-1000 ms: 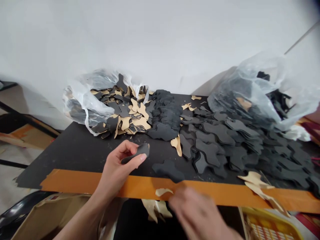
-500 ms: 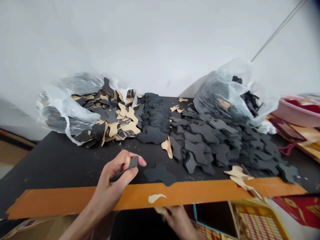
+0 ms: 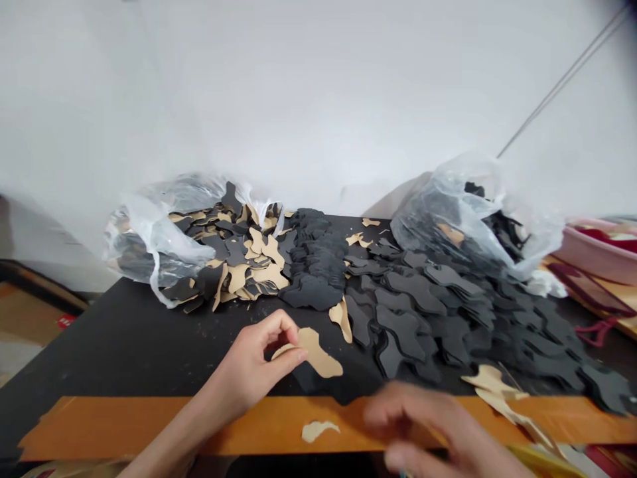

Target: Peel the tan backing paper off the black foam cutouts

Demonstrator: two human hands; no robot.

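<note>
My left hand (image 3: 266,352) pinches a wavy-edged cutout with its tan face up (image 3: 318,352) between thumb and fingers, just above the black table. Beneath it lies a dark foam cutout (image 3: 343,393), partly hidden and flat near the table's front edge. My right hand (image 3: 428,421), smeared by motion, hovers over the orange tape with thumb and fingers apart; I see nothing in it. A neat overlapping stack of black foam cutouts (image 3: 316,265) stands beyond my left hand. Spread piles of black foam cutouts (image 3: 413,292) cover the right side.
A plastic bag (image 3: 164,239) at back left spills tan and black cutouts (image 3: 249,265). Another plastic bag (image 3: 468,219) with dark pieces leans at back right. Orange tape (image 3: 249,431) lines the front edge, with a torn tan scrap (image 3: 318,430). A pink basin (image 3: 597,249) sits far right.
My left hand has moved right and now holds a tan-faced cutout instead of showing a dark one. My right hand has risen from below the table edge, without the pale scrap seen there.
</note>
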